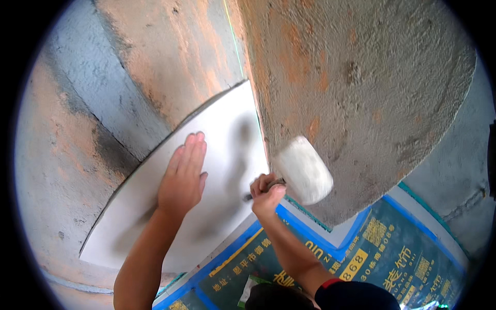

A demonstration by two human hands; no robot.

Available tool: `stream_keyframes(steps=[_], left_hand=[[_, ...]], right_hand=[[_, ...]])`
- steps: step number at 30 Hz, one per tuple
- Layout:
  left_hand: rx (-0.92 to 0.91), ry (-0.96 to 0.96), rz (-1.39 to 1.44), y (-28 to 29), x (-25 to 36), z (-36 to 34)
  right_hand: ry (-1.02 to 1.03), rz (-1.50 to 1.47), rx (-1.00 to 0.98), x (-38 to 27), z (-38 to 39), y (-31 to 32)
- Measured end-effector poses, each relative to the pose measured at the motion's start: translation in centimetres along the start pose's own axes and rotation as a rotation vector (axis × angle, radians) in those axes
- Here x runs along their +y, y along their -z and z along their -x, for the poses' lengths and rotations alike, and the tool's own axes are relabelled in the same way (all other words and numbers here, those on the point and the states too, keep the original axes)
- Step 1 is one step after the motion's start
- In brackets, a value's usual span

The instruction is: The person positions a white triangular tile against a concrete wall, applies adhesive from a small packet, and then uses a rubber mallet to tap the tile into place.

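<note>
A large white tile (222,129) stands against the wall, its right edge along the inside corner. Fingers stretched out together, my left hand (183,178) lies flat on the tile's face. My right hand (267,196) grips the short handle of a rubber mallet (305,170) near the tile's lower right edge. The mallet's bulky white head is slightly blurred and in front of the rough right-hand wall, apart from the tile. Most of the handle is hidden by my fingers. Soft shadows of the mallet and arms fall across the tile.
A thin green laser line (234,41) runs down the corner. The left wall has a grey-blue vertical band (103,67); the right wall (361,88) is rough mortar. Dark green printed sheeting (356,258), edged with blue tape (330,250), covers the floor.
</note>
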State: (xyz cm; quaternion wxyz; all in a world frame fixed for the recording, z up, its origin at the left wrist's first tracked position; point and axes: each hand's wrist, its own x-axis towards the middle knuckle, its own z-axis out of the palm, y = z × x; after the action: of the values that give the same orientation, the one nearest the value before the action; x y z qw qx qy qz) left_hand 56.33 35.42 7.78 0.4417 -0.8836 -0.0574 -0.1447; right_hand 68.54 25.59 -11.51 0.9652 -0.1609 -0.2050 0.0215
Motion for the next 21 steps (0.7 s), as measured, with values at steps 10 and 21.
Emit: stream_keyframes(steps=[10, 21], left_hand=[[0.006, -0.002, 0.047, 0.4, 0.2, 0.0], [-0.014, 0.024, 0.121, 1.1, 0.1, 0.1]], right_hand=[[-0.169, 0.766, -0.112, -0.3, 0.6, -1.4], [-0.081, 0.276, -0.060, 0.2, 1.0, -1.6]])
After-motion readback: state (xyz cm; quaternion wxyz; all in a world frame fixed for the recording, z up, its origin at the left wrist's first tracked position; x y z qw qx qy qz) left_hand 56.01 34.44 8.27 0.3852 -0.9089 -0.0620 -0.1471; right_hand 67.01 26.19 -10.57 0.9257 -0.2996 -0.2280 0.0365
